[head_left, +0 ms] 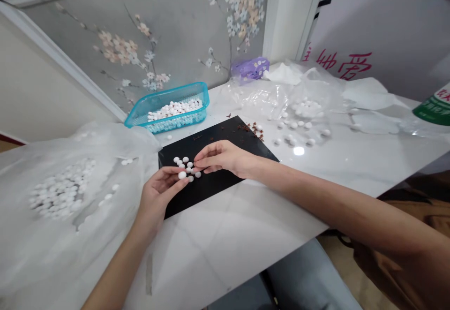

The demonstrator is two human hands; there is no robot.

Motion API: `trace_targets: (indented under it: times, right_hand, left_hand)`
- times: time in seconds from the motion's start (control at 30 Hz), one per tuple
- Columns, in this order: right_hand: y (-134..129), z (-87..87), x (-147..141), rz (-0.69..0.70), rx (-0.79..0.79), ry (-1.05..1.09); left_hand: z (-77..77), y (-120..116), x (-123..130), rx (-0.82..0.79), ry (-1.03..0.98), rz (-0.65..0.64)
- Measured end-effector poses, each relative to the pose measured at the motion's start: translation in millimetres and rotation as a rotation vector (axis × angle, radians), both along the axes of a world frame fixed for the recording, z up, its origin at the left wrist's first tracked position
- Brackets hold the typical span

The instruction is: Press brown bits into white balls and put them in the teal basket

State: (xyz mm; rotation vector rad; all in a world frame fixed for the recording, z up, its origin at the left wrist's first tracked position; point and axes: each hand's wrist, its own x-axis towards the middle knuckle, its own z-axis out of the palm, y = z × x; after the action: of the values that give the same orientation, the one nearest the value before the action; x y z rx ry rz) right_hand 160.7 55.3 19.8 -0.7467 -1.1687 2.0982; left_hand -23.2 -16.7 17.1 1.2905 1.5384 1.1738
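Note:
A small group of round white beads (185, 167) lies on a black board (218, 136), which sits on a white marble table (239, 225). My left hand (158, 192) curls up from the near side, and one white bead (182, 175) rests at its fingertips, apparently held there. My right hand (225, 156) reaches in from the right, palm down. Its fingertips are just beside the beads, with nothing visible in them. The fingers hide part of the group.
To the left, a translucent plastic bag (42, 253) holds many white beads. A blue plastic basket (168, 99) of beads stands behind the board. Loose beads lie on clear plastic (253, 94) at right, with brown crumbs (255, 129) nearby. A purple packet (250, 69) and a green-labelled bottle (434, 108) stand farther off.

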Motion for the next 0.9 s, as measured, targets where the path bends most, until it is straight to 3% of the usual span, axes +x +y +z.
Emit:
trace_targets:
  times: [0.17,0.43,0.9]
  right_hand:
    - [-1.0,-4.7,-1.4,0.011,0.024,0.050]
    - [-6.6,1.6,-1.7,-0.013,0.075,0.020]
    - [-7.0,-2.2,-6.2,-0.048,0.200,-0.028]
  left_hand:
    - [1.5,-3.8,7.4,-0.119,-0.135,0.012]
    - [-0.1,-4.5,7.0,-0.200,-0.220,-0.020]
    - [-2.6,-2.6,7.5,-0.157,-0.199,-0.029]
